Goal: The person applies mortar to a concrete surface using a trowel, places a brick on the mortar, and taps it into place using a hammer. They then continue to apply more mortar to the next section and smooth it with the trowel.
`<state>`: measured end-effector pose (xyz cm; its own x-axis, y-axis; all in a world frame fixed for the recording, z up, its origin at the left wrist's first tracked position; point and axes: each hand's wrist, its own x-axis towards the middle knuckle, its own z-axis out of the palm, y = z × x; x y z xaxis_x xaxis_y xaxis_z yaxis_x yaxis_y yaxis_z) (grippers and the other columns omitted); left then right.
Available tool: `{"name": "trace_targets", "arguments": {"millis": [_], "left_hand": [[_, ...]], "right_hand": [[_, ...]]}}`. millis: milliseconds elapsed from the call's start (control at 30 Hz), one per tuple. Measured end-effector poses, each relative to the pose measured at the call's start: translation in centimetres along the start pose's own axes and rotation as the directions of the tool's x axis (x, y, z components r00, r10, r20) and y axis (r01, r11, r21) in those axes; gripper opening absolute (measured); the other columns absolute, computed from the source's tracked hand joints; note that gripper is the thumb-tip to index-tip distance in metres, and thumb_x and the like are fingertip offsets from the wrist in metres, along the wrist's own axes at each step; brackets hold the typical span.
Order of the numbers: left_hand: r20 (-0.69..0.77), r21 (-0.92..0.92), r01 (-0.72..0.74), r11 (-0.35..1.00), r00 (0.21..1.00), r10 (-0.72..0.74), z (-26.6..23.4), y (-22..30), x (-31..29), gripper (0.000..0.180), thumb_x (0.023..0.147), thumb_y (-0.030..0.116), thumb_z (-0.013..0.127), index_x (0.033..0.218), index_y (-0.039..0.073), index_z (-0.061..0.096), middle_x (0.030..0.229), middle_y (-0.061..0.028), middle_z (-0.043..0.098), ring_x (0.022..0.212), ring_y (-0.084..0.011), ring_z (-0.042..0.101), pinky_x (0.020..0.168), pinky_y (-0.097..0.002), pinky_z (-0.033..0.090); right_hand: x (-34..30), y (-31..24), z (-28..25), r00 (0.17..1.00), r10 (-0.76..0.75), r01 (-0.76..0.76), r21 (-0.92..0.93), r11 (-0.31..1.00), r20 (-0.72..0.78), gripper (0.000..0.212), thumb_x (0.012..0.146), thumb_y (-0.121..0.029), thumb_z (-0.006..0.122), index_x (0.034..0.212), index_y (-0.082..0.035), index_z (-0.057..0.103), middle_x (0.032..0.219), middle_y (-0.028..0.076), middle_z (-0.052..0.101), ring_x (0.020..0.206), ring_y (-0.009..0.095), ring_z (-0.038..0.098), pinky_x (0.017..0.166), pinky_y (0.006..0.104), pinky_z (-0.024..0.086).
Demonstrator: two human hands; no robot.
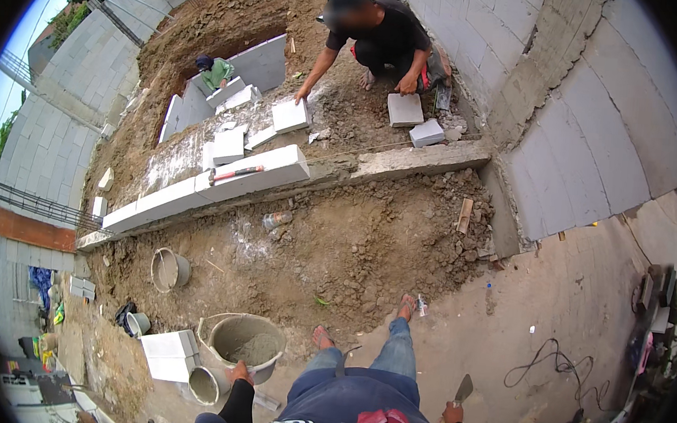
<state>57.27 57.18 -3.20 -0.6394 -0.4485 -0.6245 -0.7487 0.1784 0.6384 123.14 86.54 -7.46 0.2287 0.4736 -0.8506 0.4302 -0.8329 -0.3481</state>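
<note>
My left hand (240, 372) is closed at the near rim of a large grey bucket (269, 369). Wet grey mortar (252, 346) lies inside it, and its thin wire handle leans to the left side. In my right hand (453, 414), lower right, is a trowel (464, 388), its blade pointing up and away from me. A smaller bucket (204, 385) stands just left of my left hand. Next to that are white lightweight blocks (170, 356).
A low wall of white blocks (221, 182) crosses ahead, a red-handled hammer (236, 174) on top. Beyond it a crouching co-worker (380, 40) touches a white block (290, 116); another person (216, 72) is in a pit. A cable (557, 360) lies right; another bucket (169, 270) stands left.
</note>
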Motion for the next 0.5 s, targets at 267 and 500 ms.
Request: {"name": "trace_targets", "arguments": {"millis": [267,500], "left_hand": [[-0.017,-0.194,0.093,0.977,0.995,-0.098,-2.7,-3.8,-10.1,0.045,0.083,0.009,0.069,0.124,0.003,0.050,0.114,-0.0158,0.058,0.097,-0.0362,0.064,0.081,-0.0591,0.058],[0.200,-0.310,0.279,0.909,0.954,-0.224,5.9,-8.1,-13.9,0.033,0.081,0.006,0.068,0.111,0.001,0.055,0.103,-0.0153,0.058,0.091,-0.0358,0.064,0.087,-0.0596,0.057]], "right_hand": [[14.8,-22.3,-9.9,0.981,-0.188,0.196,-0.222,0.955,0.055,0.019,0.094,-0.024,0.057,0.103,-0.009,0.049,0.063,0.008,0.049,0.042,0.023,0.053,0.037,0.0399,0.049],[14.4,-35.6,-10.3,0.913,-0.402,0.407,-0.082,0.910,0.068,0.022,0.100,-0.026,0.052,0.110,-0.006,0.051,0.068,0.007,0.049,0.043,0.021,0.052,0.039,0.0371,0.048]]}}
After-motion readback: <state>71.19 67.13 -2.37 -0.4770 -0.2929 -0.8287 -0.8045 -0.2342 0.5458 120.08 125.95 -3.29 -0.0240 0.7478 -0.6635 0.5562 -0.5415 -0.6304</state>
